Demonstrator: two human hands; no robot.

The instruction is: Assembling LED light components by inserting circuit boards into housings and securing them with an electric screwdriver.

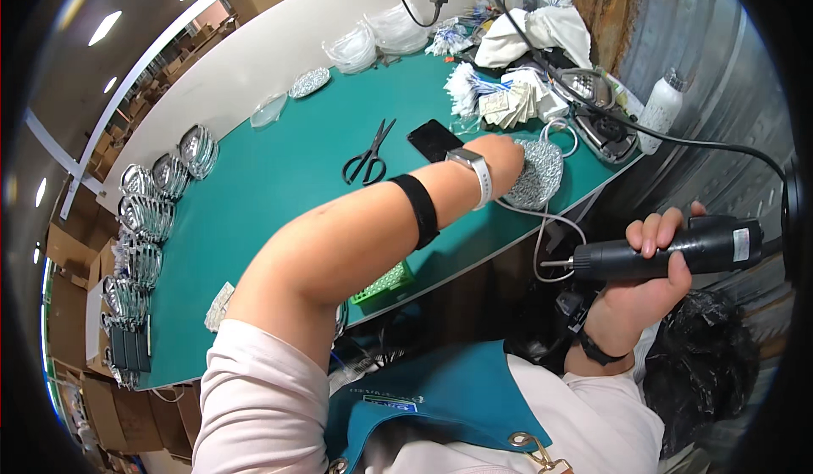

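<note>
My left hand (505,157) reaches across the green table (279,186) and rests on a silver glittery oval piece (537,176) near the table's right edge; its fingers are mostly hidden behind the wrist. A white watch and a black band sit on that forearm. My right hand (650,271) is off the table, lower right, shut on a black corded handheld rotary tool (677,252) whose thin metal tip points left. A white cord loops under the silver piece.
Black scissors (367,160) and a black phone (434,139) lie mid-table. Stacks of silver pieces (148,220) line the left edge. Tags, white cloth and clear bags crowd the far end. A white bottle (660,110) stands at right. A small green basket (383,283) sits under the arm.
</note>
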